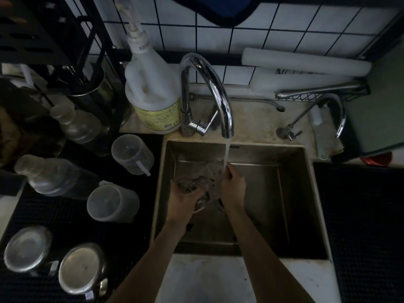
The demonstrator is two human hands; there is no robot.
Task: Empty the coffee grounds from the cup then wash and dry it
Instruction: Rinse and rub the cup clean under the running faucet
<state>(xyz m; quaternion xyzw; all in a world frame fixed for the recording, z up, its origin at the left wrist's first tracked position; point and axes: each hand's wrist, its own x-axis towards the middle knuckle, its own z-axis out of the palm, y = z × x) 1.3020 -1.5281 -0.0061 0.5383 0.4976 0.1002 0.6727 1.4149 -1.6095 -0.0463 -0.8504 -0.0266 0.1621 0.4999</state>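
A clear cup with dark coffee specks on its wall lies tilted on its side over the steel sink. My left hand grips its lower end from below. My right hand holds its upper right side. Water runs from the chrome tap in a thin stream and lands by the cup's upper end, against my right hand. The cup's inside is blurred by water.
A big white pump bottle stands left of the tap. On the black mat to the left rest upturned plastic jugs, glass bottles and steel pitchers. A small filter tap stands at the right.
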